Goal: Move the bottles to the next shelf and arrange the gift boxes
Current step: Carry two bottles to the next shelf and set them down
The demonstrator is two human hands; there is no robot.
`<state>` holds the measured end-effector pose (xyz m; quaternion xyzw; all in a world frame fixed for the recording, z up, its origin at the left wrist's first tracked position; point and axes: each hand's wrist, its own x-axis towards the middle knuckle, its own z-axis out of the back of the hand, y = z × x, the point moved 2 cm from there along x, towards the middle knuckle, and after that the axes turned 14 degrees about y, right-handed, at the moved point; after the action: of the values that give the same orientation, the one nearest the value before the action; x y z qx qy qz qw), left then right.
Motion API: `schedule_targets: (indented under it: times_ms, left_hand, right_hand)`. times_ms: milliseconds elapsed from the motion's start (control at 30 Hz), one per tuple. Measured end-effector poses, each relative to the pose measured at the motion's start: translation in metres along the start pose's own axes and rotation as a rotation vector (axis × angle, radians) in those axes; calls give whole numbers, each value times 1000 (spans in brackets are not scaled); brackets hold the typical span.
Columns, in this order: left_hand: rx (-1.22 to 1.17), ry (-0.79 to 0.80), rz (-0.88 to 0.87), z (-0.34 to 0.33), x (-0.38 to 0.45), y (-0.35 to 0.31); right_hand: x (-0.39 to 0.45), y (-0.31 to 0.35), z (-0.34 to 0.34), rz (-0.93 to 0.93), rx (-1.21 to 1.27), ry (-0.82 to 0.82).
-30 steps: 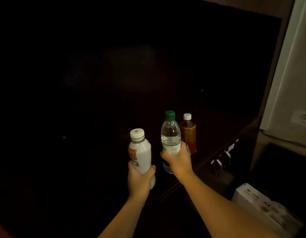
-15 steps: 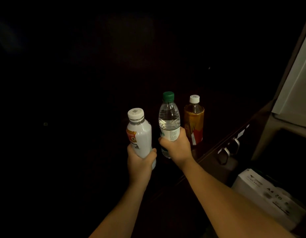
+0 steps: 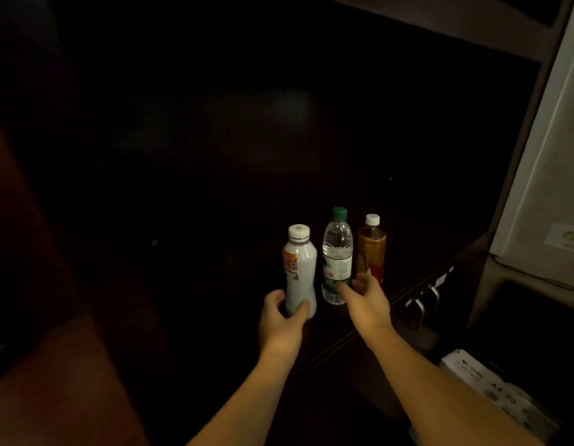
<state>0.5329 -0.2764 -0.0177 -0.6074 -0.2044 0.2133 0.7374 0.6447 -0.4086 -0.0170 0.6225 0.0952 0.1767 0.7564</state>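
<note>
Three bottles stand upright in a row on a dark shelf (image 3: 311, 352): a white bottle (image 3: 300, 268) with a white cap on the left, a clear water bottle (image 3: 337, 255) with a green cap in the middle, and a brown drink bottle (image 3: 371, 249) with a white cap on the right. My left hand (image 3: 280, 320) curls loosely around the foot of the white bottle, thumb and fingers still touching it. My right hand (image 3: 367, 300) is open just in front of the water bottle, fingers spread, holding nothing. No gift boxes can be made out in the dark.
The shelf's back and left side are too dark to read. Metal drawer handles (image 3: 422, 305) sit under the shelf's right front edge. A pale appliance or cabinet (image 3: 549, 162) rises at the right, and a white printed carton (image 3: 491, 387) lies on the floor below.
Both bottles have been set down on the shelf beside the brown one. My right hand has let go of the water bottle and opened; my left hand's grip on the white bottle has loosened.
</note>
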Motion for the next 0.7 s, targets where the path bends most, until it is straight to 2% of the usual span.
schedule_targets:
  times_ms: [233,400,533,700]
  left_hand:
    - [6,100,-112,79,-123,-24]
    - [70,84,-196,199,-223,-25]
    - [161,-41,-189,324,-287,-15]
    - [206,-318,-131,475,-353,-1]
  right_hand:
    - [-136,54,-47,5,-89,-87]
    - [-236,107,-123,35,-137,-54]
    - [-302,149,-222,89,-147,103]
    - [-363,187,-352,172,-170,370]
